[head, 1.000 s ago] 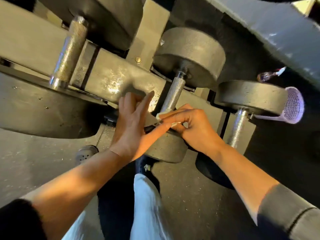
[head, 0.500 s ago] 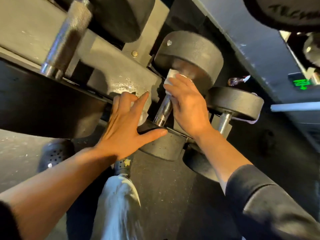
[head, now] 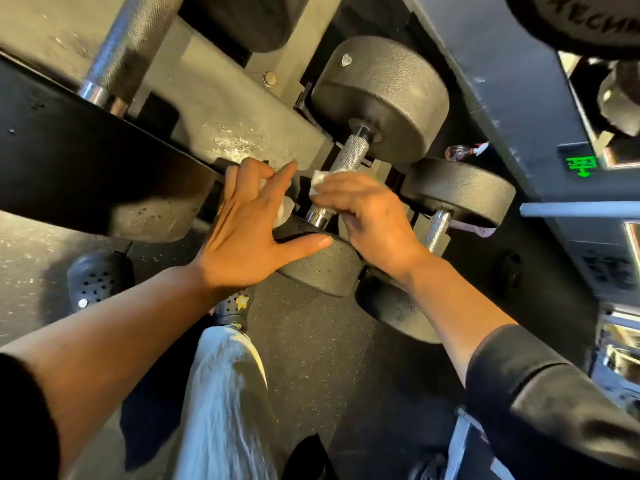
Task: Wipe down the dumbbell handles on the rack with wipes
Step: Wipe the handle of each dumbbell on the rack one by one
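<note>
Hands met at the middle dumbbell handle [head: 349,157] on the rack [head: 221,109]: the right hand [head: 367,213] pinched a wipe [head: 320,181] round the handle's near end, the left hand [head: 249,230] lay loosely spread, thumb on the near dumbbell head [head: 322,268]. Wiping looked underway; next, the neighbouring handle [head: 438,230].

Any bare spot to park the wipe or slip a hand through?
Free: grey rack shelf between the big left handle and the middle dumbbell. Crowded: middle handle, where the right hand holds the wipe and the left hand rests alongside.
</note>
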The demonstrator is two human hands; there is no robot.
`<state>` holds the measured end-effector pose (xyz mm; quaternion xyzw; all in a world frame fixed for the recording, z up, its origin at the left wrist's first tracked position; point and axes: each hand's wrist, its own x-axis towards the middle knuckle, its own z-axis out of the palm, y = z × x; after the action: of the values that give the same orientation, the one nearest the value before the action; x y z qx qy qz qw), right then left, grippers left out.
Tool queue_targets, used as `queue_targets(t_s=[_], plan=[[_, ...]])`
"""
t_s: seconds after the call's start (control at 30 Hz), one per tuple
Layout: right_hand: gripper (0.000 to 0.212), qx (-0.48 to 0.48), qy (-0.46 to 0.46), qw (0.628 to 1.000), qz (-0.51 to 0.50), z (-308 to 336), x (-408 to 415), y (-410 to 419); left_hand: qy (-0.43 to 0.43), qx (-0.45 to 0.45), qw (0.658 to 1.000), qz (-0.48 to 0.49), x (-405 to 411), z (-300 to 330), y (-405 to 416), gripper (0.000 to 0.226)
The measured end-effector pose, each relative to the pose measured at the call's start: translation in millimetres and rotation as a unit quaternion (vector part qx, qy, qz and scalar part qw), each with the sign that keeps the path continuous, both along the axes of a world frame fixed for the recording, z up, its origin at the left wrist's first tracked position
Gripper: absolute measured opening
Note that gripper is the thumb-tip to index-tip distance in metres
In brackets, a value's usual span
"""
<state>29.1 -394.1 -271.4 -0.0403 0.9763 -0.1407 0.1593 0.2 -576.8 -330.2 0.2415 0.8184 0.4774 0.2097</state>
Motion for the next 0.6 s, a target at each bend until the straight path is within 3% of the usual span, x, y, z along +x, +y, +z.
queue_targets(t_s=[0.13,0.2,0.3,0.43,0.6], plan=[[0.044,-0.045,-0.046,0.997,-0.038,11.4,-2.4,-5.6,-0.003,0.006,1.000,0.014,1.5,-1.7,1.3,0.102],[0.042,-0.041,0.014,0.998,-0.047,11.8,-10.5,-8.9,-0.004,0.009,1.000,0.018,1.4,-2.0,2.1,0.101],[0.033,0.024,0.095,0.994,-0.040,-0.2,-30.3,-2.9,-0.007,0.009,1.000,0.020,2.1,-2.2,1.9,0.101],[0.028,0.141,0.047,0.988,0.039,-15.0,-30.9,5.5,-0.007,0.008,1.000,0.020,2.5,-1.8,1.4,0.102],[0.038,0.063,0.040,0.996,0.044,-9.9,-11.7,1.5,-0.003,0.006,1.000,0.021,3.3,-3.8,1.4,0.102]])
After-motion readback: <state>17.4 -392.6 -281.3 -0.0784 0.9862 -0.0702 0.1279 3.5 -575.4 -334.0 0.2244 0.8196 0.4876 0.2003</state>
